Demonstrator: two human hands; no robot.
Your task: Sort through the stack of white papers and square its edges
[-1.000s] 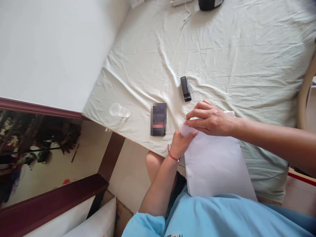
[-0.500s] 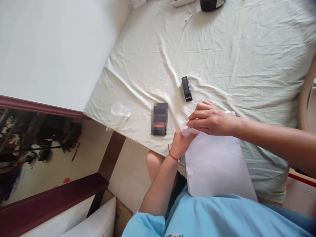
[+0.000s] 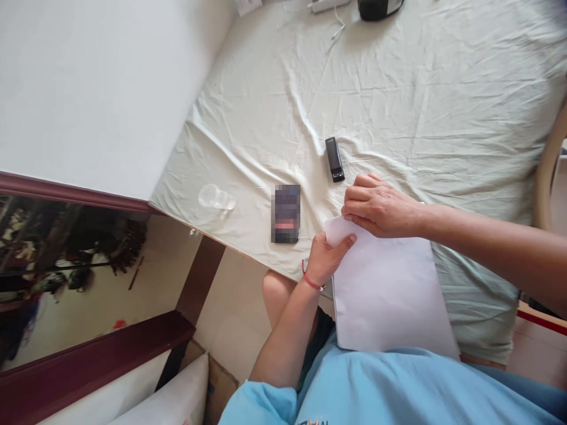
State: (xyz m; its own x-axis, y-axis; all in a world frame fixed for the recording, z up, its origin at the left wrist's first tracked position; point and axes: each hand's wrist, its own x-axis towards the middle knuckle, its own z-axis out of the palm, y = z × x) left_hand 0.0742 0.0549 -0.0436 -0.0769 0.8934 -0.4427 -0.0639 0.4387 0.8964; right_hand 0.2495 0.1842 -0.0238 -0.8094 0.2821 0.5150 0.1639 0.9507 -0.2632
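Right hand (image 3: 378, 206) has shifted along paper (image 3: 390, 289) over wrinkled cloth (image 3: 398, 106) beside wall (image 3: 97, 88).

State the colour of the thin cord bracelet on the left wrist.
The thin cord bracelet is mostly red, best seen in the head view.

The right hand (image 3: 383, 206) partly hides the paper (image 3: 385, 289). Pixelation obscures the dark rectangle (image 3: 286, 212); the top edge crops a black item (image 3: 376, 9).
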